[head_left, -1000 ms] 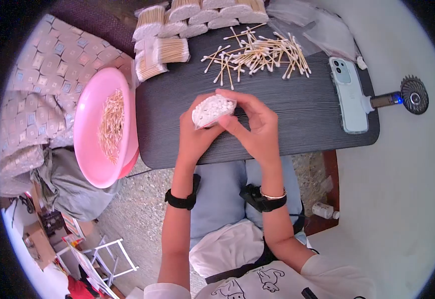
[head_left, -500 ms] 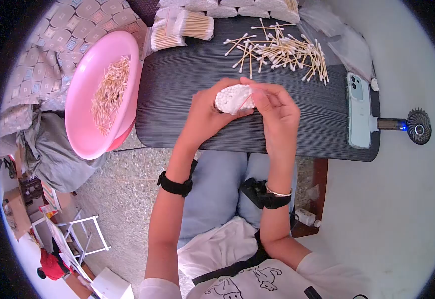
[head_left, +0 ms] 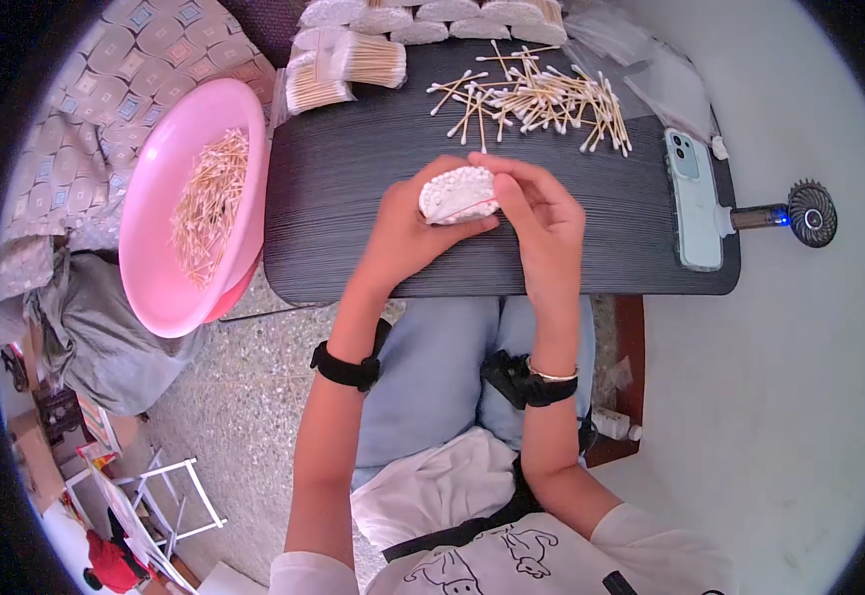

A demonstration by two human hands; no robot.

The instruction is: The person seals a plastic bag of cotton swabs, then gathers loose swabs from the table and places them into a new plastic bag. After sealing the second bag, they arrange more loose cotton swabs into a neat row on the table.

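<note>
A clear plastic pack of cotton swabs (head_left: 455,188) is between my two hands over the near middle of the dark table, its white cotton tips facing up at me. My left hand (head_left: 405,223) wraps around the pack's left side, thumb along the near edge. At the other end, my right hand (head_left: 550,216) grips the bag, thumb pressed on the plastic near a thin red seal line. The swabs' sticks are hidden below the tips. Beyond my hands lies a loose pile of cotton swabs (head_left: 556,99).
Stacked swab packs (head_left: 428,14) line the table's far edge, with more packs (head_left: 373,61) at far left. A pink basin (head_left: 141,223) holding loose swabs (head_left: 209,203) stands left. Clear plastic bags (head_left: 651,74), a phone (head_left: 696,213) and a small fan (head_left: 811,212) are on the right.
The bag's plastic flap now lies flatter across the swab tips, and its red line slants less. Both hands keep hold of the pack. The whole view has shifted slightly.
</note>
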